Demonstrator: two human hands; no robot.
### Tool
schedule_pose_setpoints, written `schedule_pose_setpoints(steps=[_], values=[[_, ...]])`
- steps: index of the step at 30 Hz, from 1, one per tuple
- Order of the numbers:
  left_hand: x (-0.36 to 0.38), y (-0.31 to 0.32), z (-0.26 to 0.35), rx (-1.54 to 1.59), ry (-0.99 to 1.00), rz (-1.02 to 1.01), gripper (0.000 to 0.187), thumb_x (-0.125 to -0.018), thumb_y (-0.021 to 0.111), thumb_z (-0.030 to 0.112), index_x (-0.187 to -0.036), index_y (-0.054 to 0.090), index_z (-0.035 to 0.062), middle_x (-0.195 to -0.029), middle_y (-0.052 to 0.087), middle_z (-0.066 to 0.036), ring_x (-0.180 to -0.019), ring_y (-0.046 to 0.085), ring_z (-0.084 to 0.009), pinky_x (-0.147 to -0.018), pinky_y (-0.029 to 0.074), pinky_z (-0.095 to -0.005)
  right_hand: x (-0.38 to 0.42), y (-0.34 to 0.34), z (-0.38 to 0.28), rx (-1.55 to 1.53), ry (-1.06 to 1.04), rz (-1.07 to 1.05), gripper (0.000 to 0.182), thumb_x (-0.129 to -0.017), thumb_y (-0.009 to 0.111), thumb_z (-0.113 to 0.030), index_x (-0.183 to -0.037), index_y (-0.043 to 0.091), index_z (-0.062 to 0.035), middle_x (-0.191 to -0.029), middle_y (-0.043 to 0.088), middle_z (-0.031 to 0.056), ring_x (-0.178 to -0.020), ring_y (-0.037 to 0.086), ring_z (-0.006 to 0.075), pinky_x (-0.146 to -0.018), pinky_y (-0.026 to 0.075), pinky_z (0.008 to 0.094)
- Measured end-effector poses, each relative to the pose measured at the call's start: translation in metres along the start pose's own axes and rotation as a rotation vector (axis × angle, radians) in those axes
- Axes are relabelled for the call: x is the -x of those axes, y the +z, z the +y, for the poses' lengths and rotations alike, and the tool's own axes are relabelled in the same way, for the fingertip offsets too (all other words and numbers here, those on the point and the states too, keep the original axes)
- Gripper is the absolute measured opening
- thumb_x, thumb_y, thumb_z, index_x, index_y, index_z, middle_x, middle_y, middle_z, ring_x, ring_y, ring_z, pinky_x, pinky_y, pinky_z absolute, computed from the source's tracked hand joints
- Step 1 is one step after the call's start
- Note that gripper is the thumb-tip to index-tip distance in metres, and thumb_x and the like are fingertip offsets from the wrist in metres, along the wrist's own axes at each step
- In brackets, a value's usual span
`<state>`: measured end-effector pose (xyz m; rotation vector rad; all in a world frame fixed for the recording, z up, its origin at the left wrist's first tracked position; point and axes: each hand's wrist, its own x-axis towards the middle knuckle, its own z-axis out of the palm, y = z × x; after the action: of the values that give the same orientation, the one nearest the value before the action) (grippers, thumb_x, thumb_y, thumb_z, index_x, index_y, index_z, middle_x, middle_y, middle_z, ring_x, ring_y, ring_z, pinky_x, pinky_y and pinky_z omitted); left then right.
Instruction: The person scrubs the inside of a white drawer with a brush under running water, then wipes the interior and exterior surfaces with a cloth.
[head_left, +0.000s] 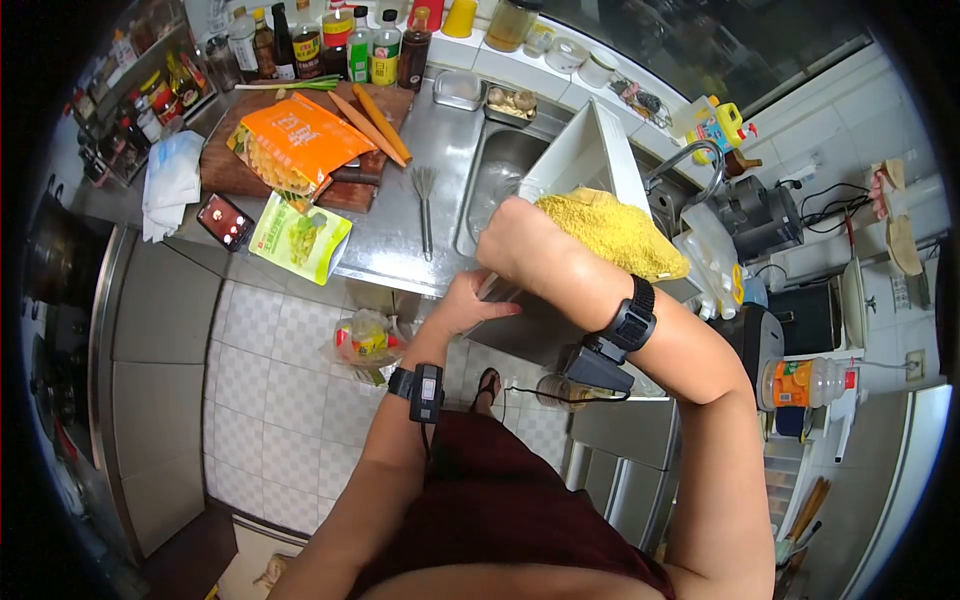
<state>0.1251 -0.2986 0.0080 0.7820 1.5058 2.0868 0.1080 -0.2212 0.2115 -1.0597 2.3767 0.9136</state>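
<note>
My left hand (468, 305) is at the front edge of the sink, its thumb stretched to the right and its fingers curled around something clear that is mostly hidden. Just above it, my right hand (515, 238) is bent into a fist with the back of the hand toward me. What it holds is out of sight, though a clear rim shows beyond the knuckles. Beneath both hands lies the steel sink (490, 165). A yellow cloth (610, 230) hangs over a white bin (600, 145) right beside my right forearm.
A whisk (426, 215) rests on the steel counter left of the sink. Farther left, an orange bag (295, 145), carrots (380, 125) and a cutting board (222, 170) sit near a green pouch (300, 240) and a phone (226, 220). The faucet (690, 155) rises behind the bin.
</note>
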Motion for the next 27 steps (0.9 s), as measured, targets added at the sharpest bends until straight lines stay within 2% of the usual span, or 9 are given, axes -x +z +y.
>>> schedule_pose_setpoints(steps=[21,24,27], values=[[0.005,0.012,-0.003,0.084,-0.066,0.017,0.051,-0.065,0.084,0.017,-0.109,0.064,-0.0002,-0.108,0.066,-0.008,-0.1,0.06,-0.0154,-0.09,0.045,-0.0306,0.007,-0.002,-0.013,0.009,-0.008,-0.074,0.019,-0.074,0.066,-0.027,-0.086,0.073,-0.014,-0.086,0.071,0.0026,-0.08,0.068,0.0208,-0.067,0.053,0.0358],[0.008,0.009,0.0,0.013,-0.096,0.023,0.049,-0.065,0.084,0.015,-0.108,0.064,0.0,-0.107,0.067,-0.008,-0.1,0.06,-0.015,-0.091,0.045,-0.0309,0.002,-0.003,-0.015,0.028,-0.023,-0.096,0.02,-0.074,0.066,-0.028,-0.087,0.073,-0.0141,-0.087,0.071,0.0024,-0.081,0.068,0.0207,-0.067,0.053,0.036],[0.011,0.009,0.007,0.103,-0.117,0.032,0.054,-0.063,0.085,0.012,-0.111,0.063,0.0008,-0.111,0.065,-0.008,-0.106,0.058,-0.016,-0.093,0.044,-0.0322,-0.005,-0.007,-0.017,0.044,-0.041,-0.13,0.021,-0.074,0.067,-0.029,-0.088,0.073,-0.0143,-0.088,0.071,0.0022,-0.082,0.068,0.0206,-0.068,0.053,0.0362]])
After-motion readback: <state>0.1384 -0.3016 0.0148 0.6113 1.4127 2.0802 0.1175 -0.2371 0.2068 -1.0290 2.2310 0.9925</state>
